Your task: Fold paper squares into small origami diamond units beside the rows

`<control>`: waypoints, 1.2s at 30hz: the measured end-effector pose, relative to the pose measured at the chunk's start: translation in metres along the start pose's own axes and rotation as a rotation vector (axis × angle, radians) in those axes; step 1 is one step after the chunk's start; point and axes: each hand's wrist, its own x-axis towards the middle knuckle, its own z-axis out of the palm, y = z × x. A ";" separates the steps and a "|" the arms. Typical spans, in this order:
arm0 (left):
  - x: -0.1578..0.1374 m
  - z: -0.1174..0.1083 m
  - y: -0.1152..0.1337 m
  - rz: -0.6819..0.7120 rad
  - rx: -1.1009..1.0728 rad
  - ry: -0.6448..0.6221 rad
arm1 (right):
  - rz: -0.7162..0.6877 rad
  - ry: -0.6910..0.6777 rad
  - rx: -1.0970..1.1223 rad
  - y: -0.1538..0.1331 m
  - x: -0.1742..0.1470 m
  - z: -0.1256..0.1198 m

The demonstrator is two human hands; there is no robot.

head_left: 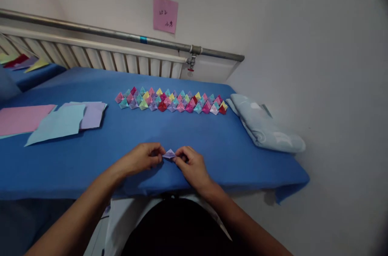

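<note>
A small lavender folded paper boat (169,154) sits between my two hands, low over the blue cloth near the front edge. My left hand (150,156) is closed, its thumb and index finger pinching the boat's left tip. At the right tip, my right hand (191,164) pinches with its thumb and index finger, the other fingers curled. Beyond my hands, a long block of folded paper boats (171,99) stands in several rows, in pink, red, yellow, teal and lavender.
Loose sheets lie at the left: pink (26,119), light blue (57,124) and lavender (93,115). A folded pale-blue blanket (263,124) rests at the right on the blue cloth (127,187). Behind are a radiator (106,57), a metal pipe (115,35) and a pink wall note (165,14).
</note>
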 end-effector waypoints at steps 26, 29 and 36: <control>0.134 -0.057 -0.025 0.278 0.185 0.382 | -0.076 -0.001 0.171 0.042 0.158 0.002; 0.135 -0.056 -0.026 0.285 0.176 0.381 | -0.097 -0.031 0.124 0.041 0.159 0.003; 0.130 -0.054 -0.025 0.292 0.170 0.407 | -0.069 -0.051 0.064 0.040 0.158 0.004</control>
